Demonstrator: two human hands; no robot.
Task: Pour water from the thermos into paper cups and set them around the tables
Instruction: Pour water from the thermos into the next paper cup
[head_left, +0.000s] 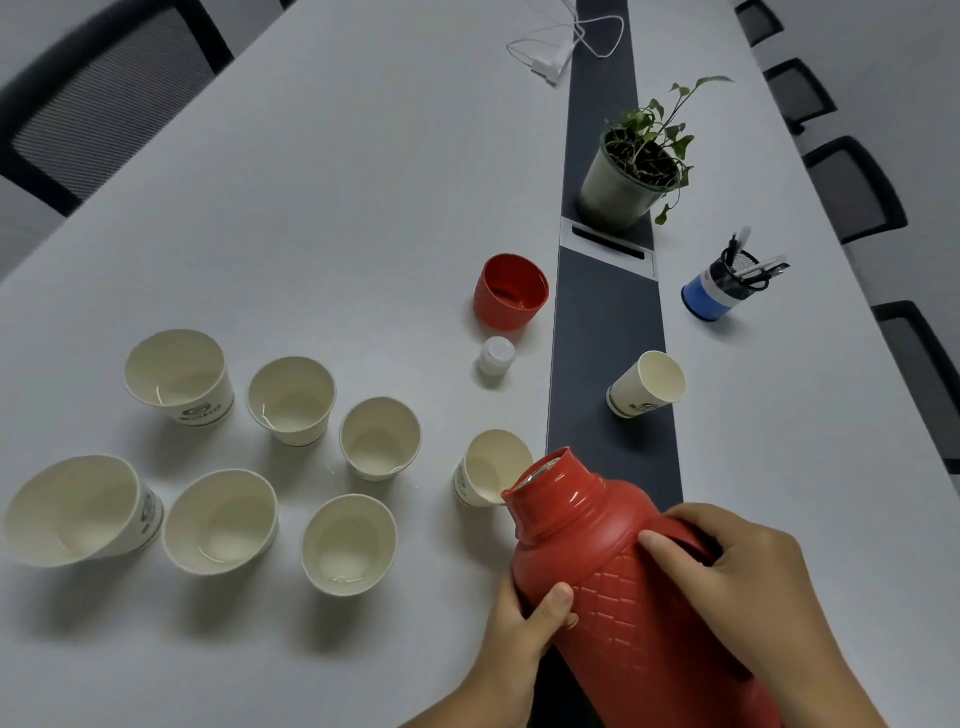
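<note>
Head view, glossy red plastic thermos (634, 597) with quilted body tilted, open mouth at a white paper cup's (491, 467) rim, left hand (524, 629) fingers wrapped underneath, right hand (748, 577) gripping its handle, matte white tabletop (332, 208).

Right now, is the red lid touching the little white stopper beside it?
Apart. The head view shows a strip of bare table between the red lid and the white stopper.

The thermos (639, 597) is red with a raised woven diamond pattern on its body; its cap (511, 292) is the same red. The paper cups (291, 400) are cream, some with dark printed logos, perhaps green-black. The table (337, 197) is pale grey with a dark strip (608, 332).
</note>
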